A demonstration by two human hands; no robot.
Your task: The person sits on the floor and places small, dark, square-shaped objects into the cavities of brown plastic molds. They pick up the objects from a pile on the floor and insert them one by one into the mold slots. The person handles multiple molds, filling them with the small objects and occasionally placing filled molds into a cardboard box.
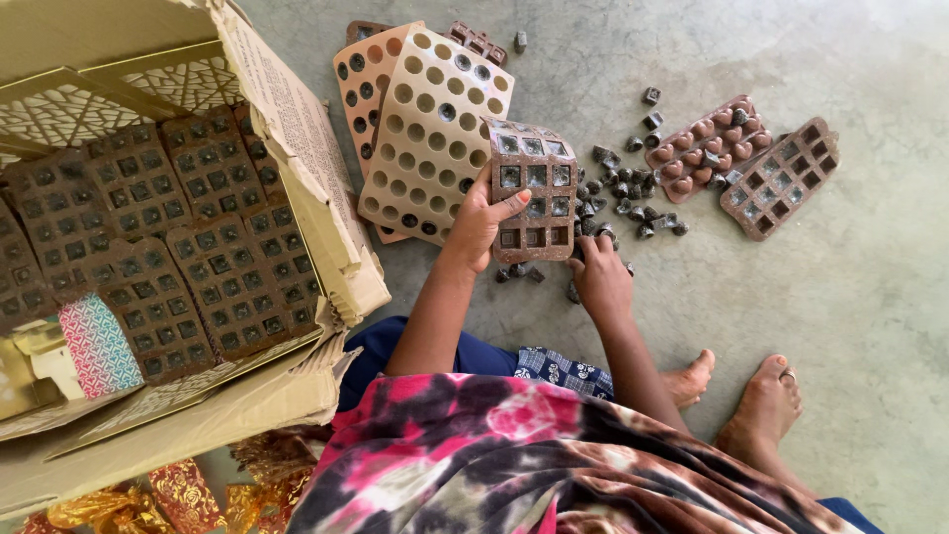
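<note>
I see the left hand (481, 225) holding a brown silicone chocolate mould (534, 190) with square cavities, tilted up off the concrete floor (870, 277); its grip is closed on the mould's left edge, thumb across the front and fingers behind. Some cavities show dark chocolate, others look hollow. The right hand (600, 274) is just below the mould's lower right corner, fingers curled down among the loose chocolate pieces (623, 198) scattered on the floor to the right of the mould; I cannot tell whether its grip has closed on a piece.

Behind the mould, touching its left edge, lies a cream tray with round holes (435, 119), stacked on a peach one (364, 79). Well to the right of the mould lie a heart-cavity mould (707, 146) and, just beside that, another square-cavity mould (781, 178). Far left of the mould stands an open cardboard box (297, 129) packed with filled brown moulds (198, 237). The person's bare feet (761, 405) rest on the floor below and right of the mould.
</note>
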